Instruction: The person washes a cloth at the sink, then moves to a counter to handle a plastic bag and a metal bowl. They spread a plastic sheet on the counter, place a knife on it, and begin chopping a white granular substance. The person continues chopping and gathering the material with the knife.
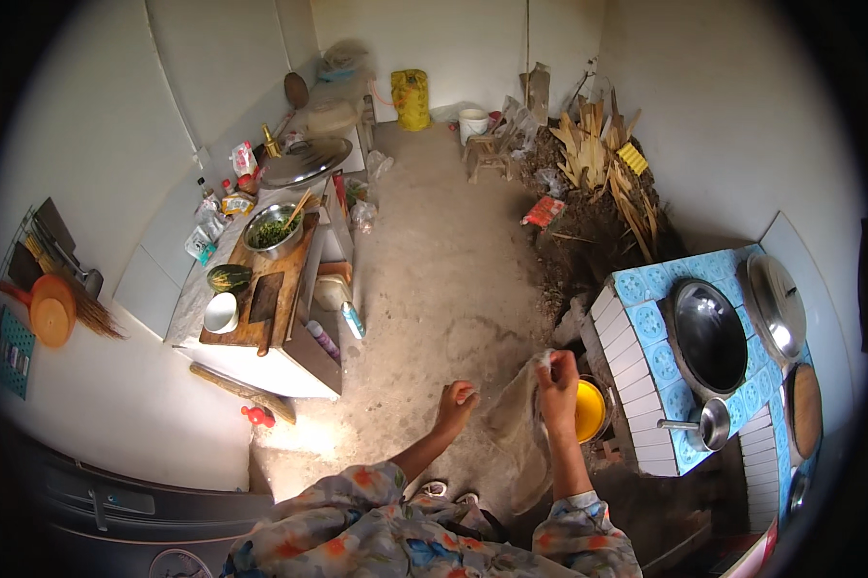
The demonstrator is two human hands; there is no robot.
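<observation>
A thin, pale, translucent cloth [513, 412] hangs from my right hand [560, 390], pinched at its upper end between thumb and fingers. Its lower part drapes down over the floor beside my right forearm. My left hand [457, 406] is a little to the left of the cloth and apart from it, with its fingers curled in. Whether anything small lies inside those fingers cannot be made out. Just beyond my right wrist is a yellow basin or bucket [590, 410], partly hidden behind the hand. My shoes [434, 489] show on the floor below.
At right stands a blue-tiled stove [650, 321] with a wok [709, 336], a steel saucepan [712, 425] and a metal lid [774, 303]. A counter at left bears a cutting board [289, 289], a bowl of chopped greens [273, 233] and a white bowl [221, 313]. Firewood [585, 144] lies behind.
</observation>
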